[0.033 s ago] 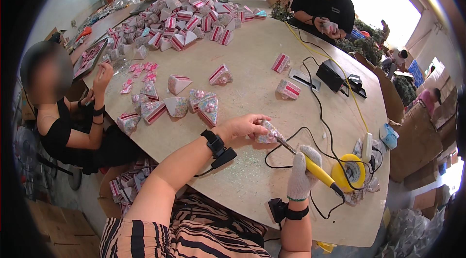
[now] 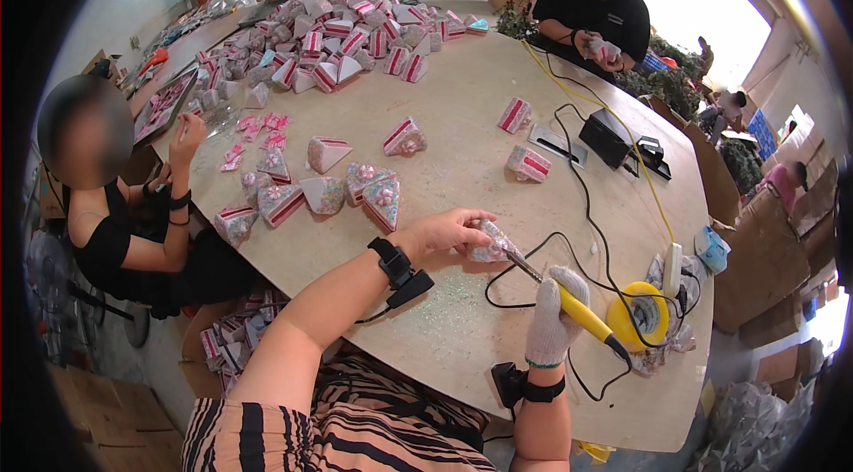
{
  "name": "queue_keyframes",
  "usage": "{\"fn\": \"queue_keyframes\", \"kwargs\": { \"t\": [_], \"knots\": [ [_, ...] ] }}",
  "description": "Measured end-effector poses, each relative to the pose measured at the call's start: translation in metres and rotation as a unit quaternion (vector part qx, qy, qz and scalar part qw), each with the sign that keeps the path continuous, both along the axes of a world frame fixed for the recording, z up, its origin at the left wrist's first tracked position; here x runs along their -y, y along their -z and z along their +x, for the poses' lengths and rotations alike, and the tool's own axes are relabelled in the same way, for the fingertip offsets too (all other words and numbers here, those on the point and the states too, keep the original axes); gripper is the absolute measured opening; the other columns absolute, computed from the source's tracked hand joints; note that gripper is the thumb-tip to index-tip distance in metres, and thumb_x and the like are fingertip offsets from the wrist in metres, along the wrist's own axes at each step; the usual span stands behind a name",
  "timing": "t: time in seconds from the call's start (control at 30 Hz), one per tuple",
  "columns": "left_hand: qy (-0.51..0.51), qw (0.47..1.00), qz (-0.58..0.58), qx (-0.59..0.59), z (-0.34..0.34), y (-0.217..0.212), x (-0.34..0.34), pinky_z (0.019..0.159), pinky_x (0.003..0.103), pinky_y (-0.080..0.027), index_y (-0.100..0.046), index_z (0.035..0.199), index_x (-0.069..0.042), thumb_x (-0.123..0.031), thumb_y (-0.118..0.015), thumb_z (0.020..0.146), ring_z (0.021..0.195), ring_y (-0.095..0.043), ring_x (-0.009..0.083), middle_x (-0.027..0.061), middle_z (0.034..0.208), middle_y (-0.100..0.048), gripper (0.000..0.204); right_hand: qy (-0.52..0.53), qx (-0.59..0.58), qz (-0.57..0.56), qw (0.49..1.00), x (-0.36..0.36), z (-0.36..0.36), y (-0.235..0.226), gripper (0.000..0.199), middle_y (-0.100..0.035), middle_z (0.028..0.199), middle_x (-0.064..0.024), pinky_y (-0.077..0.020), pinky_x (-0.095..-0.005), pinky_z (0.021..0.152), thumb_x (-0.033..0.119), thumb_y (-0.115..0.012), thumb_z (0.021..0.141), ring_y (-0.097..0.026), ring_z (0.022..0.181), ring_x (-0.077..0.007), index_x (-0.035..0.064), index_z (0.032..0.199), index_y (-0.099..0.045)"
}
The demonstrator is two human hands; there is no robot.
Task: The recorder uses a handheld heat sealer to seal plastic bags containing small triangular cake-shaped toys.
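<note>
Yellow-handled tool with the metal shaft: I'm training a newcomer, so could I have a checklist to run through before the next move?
1. Yellow-handled, metal-shafted tool gripped by the white-gloved right hand: ok.
2. Pale, glittery, wedge-shaped piece held by the bare left hand: ok.
3. Both hands gloved: not ok; only the right is.
4. Metal shaft hot or cold: cannot tell.
5. Loose pale-green glitter swept up: not ok; specks lie scattered on the smooth beige table.
</note>
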State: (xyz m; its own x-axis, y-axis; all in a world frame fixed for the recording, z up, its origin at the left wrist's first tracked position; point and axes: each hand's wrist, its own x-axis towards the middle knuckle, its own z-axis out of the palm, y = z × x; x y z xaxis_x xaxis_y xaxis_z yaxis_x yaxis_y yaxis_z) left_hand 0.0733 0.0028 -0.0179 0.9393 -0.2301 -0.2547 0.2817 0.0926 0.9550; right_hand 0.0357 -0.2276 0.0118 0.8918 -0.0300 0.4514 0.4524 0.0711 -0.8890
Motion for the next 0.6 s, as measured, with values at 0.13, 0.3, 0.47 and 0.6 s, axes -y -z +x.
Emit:
{"fn": "queue_keyframes", "kwargs": {
  "t": [0.13,0.3,0.47,0.6],
  "knots": [
    [-0.006,1.000,-0.020,-0.012,-0.0023,-0.0018,0.0013,0.069,0.023,-0.042,-0.040,0.133,-0.002,-0.011,-0.063,0.081,0.084,-0.048,0.0111,0.0049,0.100,-0.050,0.057,0.008,0.004,-0.018,1.000,-0.0001,-0.0006,-0.0018,0.018,-0.062,0.090,-0.0047,-0.0448,-0.0255,0.074,0.004,-0.066,0.079,-0.054,0.078,-0.0099,0.0010,0.096,-0.061],
    [-0.004,1.000,-0.011,-0.018,-0.0014,-0.0052,0.0010,0.072,0.024,-0.044,-0.039,0.134,-0.002,-0.011,-0.063,0.082,0.087,-0.049,0.0124,0.0062,0.103,-0.050,0.058,0.007,0.011,-0.016,1.000,0.0003,0.0002,-0.0003,0.017,-0.063,0.089,-0.0048,-0.0449,-0.0258,0.074,0.004,-0.066,0.079,-0.054,0.079,-0.0098,0.0012,0.096,-0.061],
    [0.014,1.000,0.013,-0.001,0.0007,-0.0009,-0.0021,0.072,0.026,-0.046,-0.039,0.134,-0.004,-0.016,-0.064,0.082,0.089,-0.050,0.0136,0.0072,0.105,-0.051,0.060,0.003,-0.002,-0.005,1.000,-0.0004,-0.0009,-0.0002,0.017,-0.063,0.091,-0.0048,-0.0449,-0.0258,0.075,0.003,-0.066,0.079,-0.055,0.080,-0.0098,0.0012,0.095,-0.061],
    [0.016,1.000,0.015,0.006,0.0013,0.0006,-0.0023,0.072,0.026,-0.046,-0.039,0.134,-0.004,-0.017,-0.064,0.082,0.090,-0.051,0.0140,0.0075,0.105,-0.051,0.060,0.000,-0.006,0.002,1.000,-0.0005,-0.0002,0.0009,0.017,-0.063,0.091,-0.0048,-0.0449,-0.0257,0.075,0.003,-0.066,0.079,-0.055,0.080,-0.0098,0.0012,0.095,-0.061]
  ]
}}
